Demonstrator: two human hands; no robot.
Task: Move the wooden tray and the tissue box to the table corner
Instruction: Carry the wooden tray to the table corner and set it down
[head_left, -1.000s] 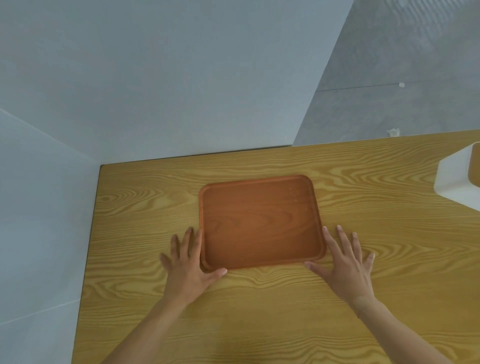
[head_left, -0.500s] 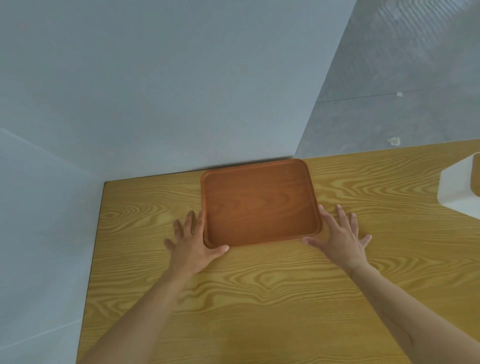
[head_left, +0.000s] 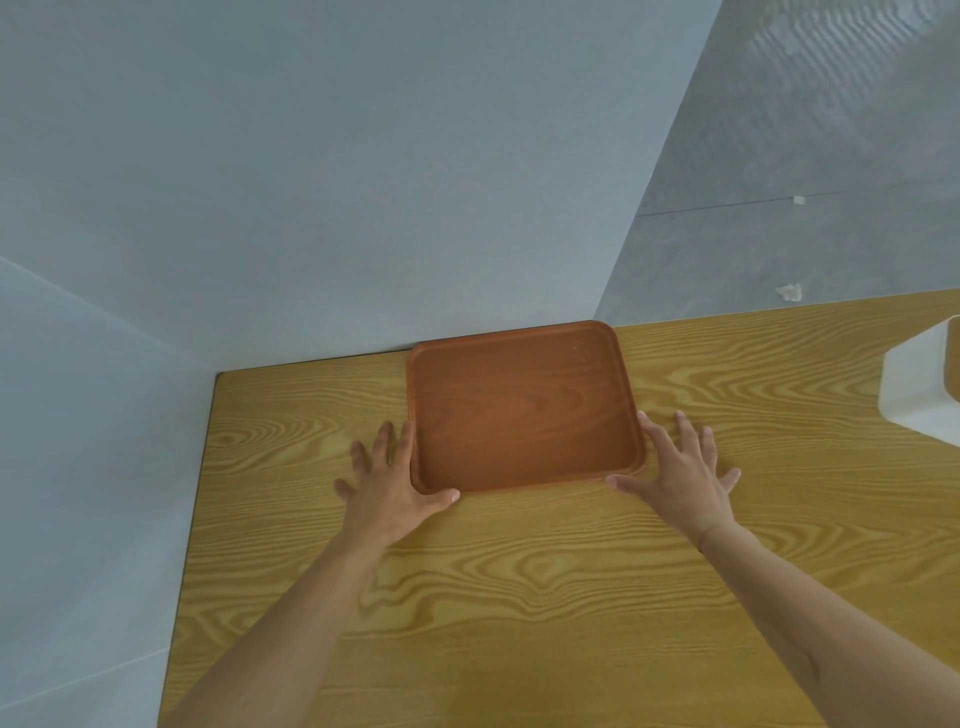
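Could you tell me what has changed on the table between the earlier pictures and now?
The wooden tray slid away from the person until its far edge reached the table's back edge. The left hand and right hand went with it, open and flat at its near corners. The tissue box remains untouched at the right.

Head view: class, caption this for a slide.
Two open hands, left and right, flank a wooden tray at the table's far edge.

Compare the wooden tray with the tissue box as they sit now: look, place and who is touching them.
The wooden tray is reddish-brown, flat and shallow; the tissue box is white and stands taller. The tray lies at the table's far edge against the wall, in full view; the box sits far right, cut off by the frame. The left hand and right hand press flat against the tray's near corners; nothing touches the box. Both rest on the wooden table.
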